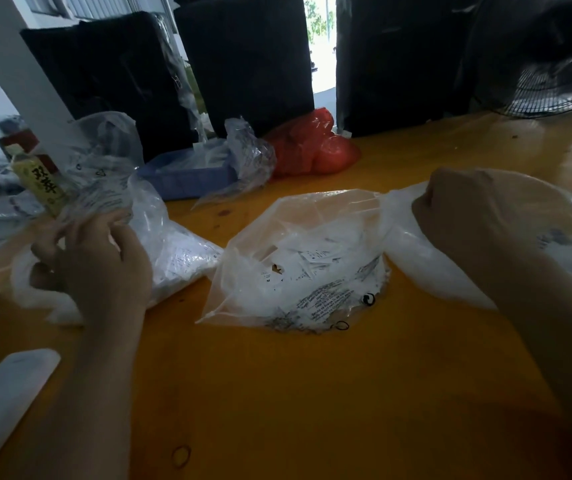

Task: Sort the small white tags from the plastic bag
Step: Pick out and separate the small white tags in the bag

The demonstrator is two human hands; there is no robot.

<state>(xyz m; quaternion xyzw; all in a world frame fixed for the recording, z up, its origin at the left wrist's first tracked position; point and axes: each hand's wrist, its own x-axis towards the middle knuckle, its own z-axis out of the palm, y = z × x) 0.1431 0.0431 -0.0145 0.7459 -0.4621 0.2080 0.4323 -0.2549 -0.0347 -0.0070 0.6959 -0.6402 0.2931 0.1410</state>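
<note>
Two hands worked: right grip (464, 216) clenched the plastic bag (298, 268) mouth, tags (315, 259) uncountable; left grip (94, 258) pinched another bag (170, 251).

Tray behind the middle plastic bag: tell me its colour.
The tray is blue, seen best in the head view, the only one.

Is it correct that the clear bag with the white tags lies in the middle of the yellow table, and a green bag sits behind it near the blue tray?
Not quite: the bag behind is red, not green, as the head view shows. The rest holds: the clear bag with the white tags lies mid-table, and the red bag sits near the blue tray.
</note>
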